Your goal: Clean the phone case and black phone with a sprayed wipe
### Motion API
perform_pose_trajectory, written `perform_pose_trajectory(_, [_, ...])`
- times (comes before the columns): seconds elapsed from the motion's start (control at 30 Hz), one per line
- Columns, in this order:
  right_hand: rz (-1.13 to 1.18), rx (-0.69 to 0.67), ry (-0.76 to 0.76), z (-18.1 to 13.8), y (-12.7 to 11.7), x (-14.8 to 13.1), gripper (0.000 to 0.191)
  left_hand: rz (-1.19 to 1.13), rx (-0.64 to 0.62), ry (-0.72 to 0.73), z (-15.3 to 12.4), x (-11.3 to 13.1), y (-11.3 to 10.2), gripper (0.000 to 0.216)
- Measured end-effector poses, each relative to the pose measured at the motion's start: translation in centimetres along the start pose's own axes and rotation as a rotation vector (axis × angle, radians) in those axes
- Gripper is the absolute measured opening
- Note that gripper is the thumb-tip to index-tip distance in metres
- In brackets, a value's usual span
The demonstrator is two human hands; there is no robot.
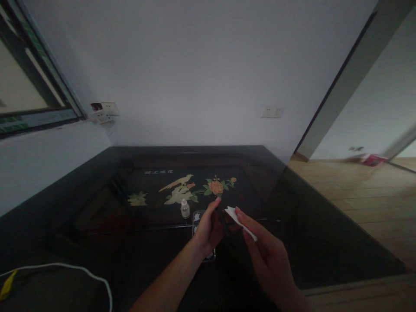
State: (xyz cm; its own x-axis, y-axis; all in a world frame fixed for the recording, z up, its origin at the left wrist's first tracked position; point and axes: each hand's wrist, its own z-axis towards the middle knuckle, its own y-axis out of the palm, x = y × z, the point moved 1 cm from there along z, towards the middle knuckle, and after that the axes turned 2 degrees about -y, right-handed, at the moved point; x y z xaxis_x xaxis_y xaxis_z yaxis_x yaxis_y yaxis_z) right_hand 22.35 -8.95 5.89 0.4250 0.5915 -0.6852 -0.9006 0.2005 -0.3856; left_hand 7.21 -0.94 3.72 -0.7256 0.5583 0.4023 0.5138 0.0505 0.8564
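My left hand (208,229) is closed around a thin dark object (223,225) that I cannot make out, held above a phone (199,219) lying flat on the black table (97,203). My right hand (260,251) pinches a small folded white cloth or tissue (238,219) between thumb and fingers, right beside the left hand's fingertips. A small clear dropper bottle (185,209) with a white cap stands upright just left of the left hand.
The tabletop bears a painted bird and flower inlay (188,188). A white cable (81,271) curves over the near left corner. Wall sockets (105,112) sit at the left wall; wooden floor (357,199) lies to the right.
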Motion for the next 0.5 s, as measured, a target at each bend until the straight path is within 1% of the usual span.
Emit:
perform_pose_trajectory(0.1, [-0.134,-0.082,-0.276,-0.5,1.4,-0.2,0.061,-0.044,0.043,-0.041,-0.1,0.0,0.1,0.026])
perform_pose_trajectory(0.2, [-0.214,-0.144,-0.413,-0.7,2.3,0.4,0.068,-0.099,0.132,-0.067,-0.2,0.1,0.2,0.033])
perform_pose_trajectory(0.33, [-0.276,-0.166,-0.46,-1.0,2.3,1.5,0.068,-0.152,0.195,-0.042,-0.2,0.4,0.4,0.034])
perform_pose_trajectory(0.43, [-0.297,-0.175,-0.452,-1.6,1.9,2.3,0.072,-0.184,0.201,-0.033,-0.2,0.7,0.4,0.035])
perform_pose_trajectory(0.5, [-0.306,-0.188,-0.444,-2.4,1.6,2.7,0.074,-0.194,0.183,-0.029,-0.1,0.8,0.2,0.036])
